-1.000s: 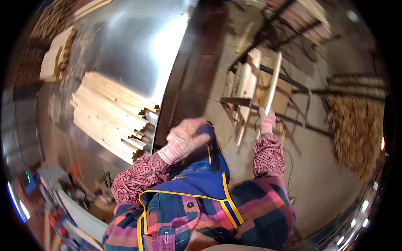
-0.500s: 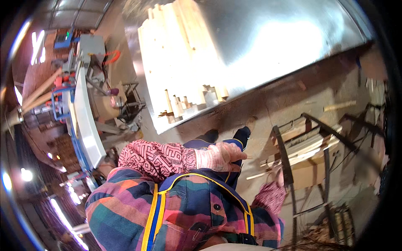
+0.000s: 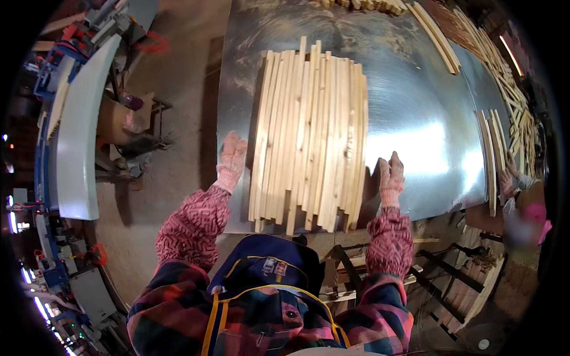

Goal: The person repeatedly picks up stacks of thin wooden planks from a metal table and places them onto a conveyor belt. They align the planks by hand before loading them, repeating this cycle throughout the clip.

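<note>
A broad bundle of pale wooden strips (image 3: 309,136) lies side by side on a shiny metal table (image 3: 415,101), their near ends uneven. My left hand (image 3: 232,155), in a pinkish work glove, is just left of the bundle by the table's left edge. Its fingers are stretched out and it holds nothing. To the right of the strips is my right hand (image 3: 391,173), gloved too, over the bright metal with its fingers extended and nothing in it. Patterned red sleeve covers reach up both forearms.
More strips (image 3: 436,38) lie at the table's far right, and a small stack (image 3: 493,148) is at its right edge, beside another person's gloved hands (image 3: 507,181). A black metal rack (image 3: 451,273) holds wood at lower right. Machinery with a white panel (image 3: 80,136) stands left.
My view has turned to face the table squarely. Both hands have moved from in front of my body and the rack to either side of the strips.
</note>
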`<state>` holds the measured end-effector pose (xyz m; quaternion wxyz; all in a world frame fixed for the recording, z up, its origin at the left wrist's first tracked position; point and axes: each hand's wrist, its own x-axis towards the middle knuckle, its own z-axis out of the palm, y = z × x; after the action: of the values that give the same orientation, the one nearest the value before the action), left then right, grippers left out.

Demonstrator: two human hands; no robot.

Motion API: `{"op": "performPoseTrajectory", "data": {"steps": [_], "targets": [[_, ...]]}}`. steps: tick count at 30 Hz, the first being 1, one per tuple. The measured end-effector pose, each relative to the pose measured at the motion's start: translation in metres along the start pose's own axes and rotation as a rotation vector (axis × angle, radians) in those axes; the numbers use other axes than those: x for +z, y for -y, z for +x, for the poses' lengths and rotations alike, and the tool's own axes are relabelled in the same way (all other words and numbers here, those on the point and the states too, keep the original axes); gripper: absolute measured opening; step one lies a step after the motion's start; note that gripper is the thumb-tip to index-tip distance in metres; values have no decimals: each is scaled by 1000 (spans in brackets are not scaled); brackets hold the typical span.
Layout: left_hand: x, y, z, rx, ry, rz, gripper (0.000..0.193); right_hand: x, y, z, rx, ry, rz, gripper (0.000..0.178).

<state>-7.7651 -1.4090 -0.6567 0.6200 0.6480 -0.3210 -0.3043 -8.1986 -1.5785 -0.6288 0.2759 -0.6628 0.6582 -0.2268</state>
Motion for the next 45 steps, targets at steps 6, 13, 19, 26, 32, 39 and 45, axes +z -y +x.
{"op": "performPoseTrajectory", "data": {"steps": [6,13,19,26,32,39,45], "targets": [[51,6,41,-34,71,124,68,89,17,22,184,-130,868,78],[31,13,44,-39,61,218,84,89,15,10,209,296,505,87],[14,24,-17,-146,27,652,104,75,35,-74,431,275,956,80],[-9,13,-111,-906,329,-495,66,74,-40,-138,508,522,705,85],[-22,102,-139,-698,425,-661,66,94,-30,-138,377,513,894,86],[-114,25,-100,-389,381,-619,67,115,93,-147,68,464,1115,88],[-320,-57,-47,-238,196,-603,65,210,239,-155,-180,634,1187,65]]}}
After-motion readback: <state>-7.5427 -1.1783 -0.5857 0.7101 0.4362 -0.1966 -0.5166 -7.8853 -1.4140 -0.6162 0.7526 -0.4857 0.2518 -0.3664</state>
